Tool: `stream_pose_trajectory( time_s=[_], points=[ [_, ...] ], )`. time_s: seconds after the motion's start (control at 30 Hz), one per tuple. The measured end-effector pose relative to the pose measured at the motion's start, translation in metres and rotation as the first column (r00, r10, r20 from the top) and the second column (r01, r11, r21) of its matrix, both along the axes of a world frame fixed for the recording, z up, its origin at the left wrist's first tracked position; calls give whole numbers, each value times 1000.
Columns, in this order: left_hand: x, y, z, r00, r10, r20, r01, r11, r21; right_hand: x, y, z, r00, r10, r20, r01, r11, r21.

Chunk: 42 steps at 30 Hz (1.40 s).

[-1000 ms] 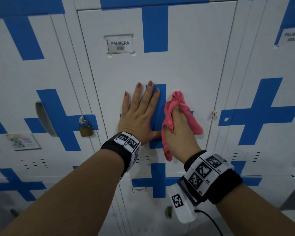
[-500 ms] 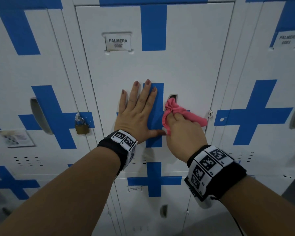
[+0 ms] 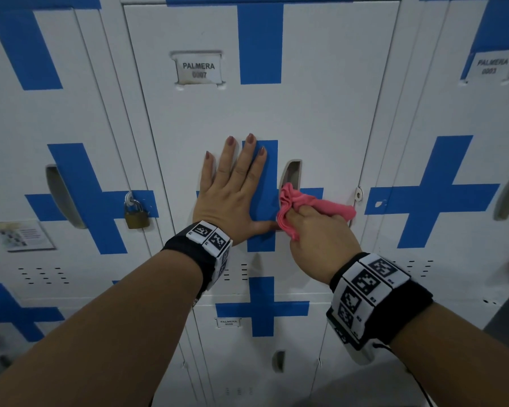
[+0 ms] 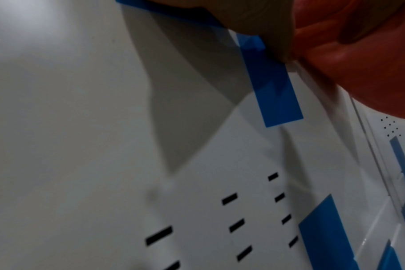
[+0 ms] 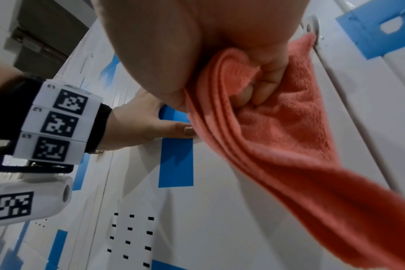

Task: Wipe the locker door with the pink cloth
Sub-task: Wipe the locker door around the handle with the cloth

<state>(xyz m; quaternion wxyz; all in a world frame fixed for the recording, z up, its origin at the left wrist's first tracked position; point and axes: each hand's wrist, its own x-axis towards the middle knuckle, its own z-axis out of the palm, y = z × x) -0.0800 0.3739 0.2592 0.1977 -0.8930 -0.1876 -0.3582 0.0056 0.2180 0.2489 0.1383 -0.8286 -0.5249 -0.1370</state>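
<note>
The white locker door (image 3: 321, 118) with a blue cross and a "PALMERA 0007" label fills the middle of the head view. My left hand (image 3: 232, 189) lies flat on it, fingers straight and spread, thumb pointing toward the cloth. My right hand (image 3: 318, 233) grips the bunched pink cloth (image 3: 294, 204) and presses it on the door just below the recessed handle (image 3: 291, 174). In the right wrist view the fingers (image 5: 266, 87) curl into the cloth (image 5: 289, 146), whose tail hangs down. The left wrist view shows only the door (image 4: 81, 127) and its vent slots.
A brass padlock (image 3: 136, 215) hangs on the locker to the left. A latch tab (image 3: 358, 193) sits at the door's right edge. More lockers stand on both sides and below, with a small label (image 3: 229, 322) on the lower one.
My right hand has slid the cloth down the door, uncovering the recessed handle, and the cloth now lies more sideways. My left hand has stayed flat in place.
</note>
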Motion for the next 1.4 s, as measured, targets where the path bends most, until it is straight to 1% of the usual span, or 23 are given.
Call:
stream_pose_trajectory(
  time_s=[0.2, 0.43, 0.5, 0.57, 0.6, 0.67, 0.73, 0.77, 0.83, 0.97, 1.1, 1.2, 1.3, 1.37, 1.4],
  points=[
    [0, 0, -1, 1000, 10, 0, -10, 1000, 0, -7, -1, 4, 997, -27, 67, 31, 997, -67],
    [0, 0, 0, 1000, 21, -12, -21, 1000, 8, -17, -3, 10, 969, -39, 245, 98, 968, -232],
    [0, 0, 0, 999, 26, -19, -26, 1000, 8, -19, -2, 13, 974, -34, 224, 97, 956, -277],
    [-1, 0, 0, 999, 28, -20, -28, 1000, 7, -22, -4, 15, 987, -39, 157, 78, 965, -252],
    [-1, 0, 0, 999, 26, -21, -26, 1000, 5, -24, -6, 18, 988, -36, 152, 70, 971, -228],
    [-1, 1, 0, 999, 24, -21, -24, 1000, 4, -26, -7, 23, 983, -29, 179, 76, 962, -261],
    [-1, 1, 0, 1000, 22, -22, -22, 1000, 3, -23, -6, 29, 975, -29, 219, 108, 927, -358],
    [-1, 1, 0, 1000, 21, -22, -21, 1000, 2, -21, -4, 31, 968, -22, 251, 117, 921, -373],
    [-1, 0, 0, 999, 23, -21, -23, 1000, 6, -19, -2, 34, 960, -14, 279, 115, 929, -350],
    [-1, 1, 0, 1000, 23, -16, -22, 1000, 12, -20, -2, 33, 968, 4, 253, 77, 948, -309],
    [-2, 1, 1, 1000, 20, -18, -20, 1000, 13, -16, -2, 31, 980, -9, 200, 80, 934, -348],
    [-2, 0, 1, 1000, 16, -21, -16, 1000, 12, -15, -6, 28, 983, 30, 183, 8, 979, -204],
    [-2, 0, 1, 1000, 15, -19, -15, 1000, 6, -12, -7, 22, 989, 36, 141, -19, 992, -124],
    [-2, 0, 0, 1000, 17, -18, -17, 1000, 5, -6, -7, 13, 997, 26, 69, -24, 999, -34],
    [-2, 0, 0, 1000, 18, -16, -17, 1000, 5, -3, -8, 8, 999, 33, 1, -33, 998, 53]
  ],
)
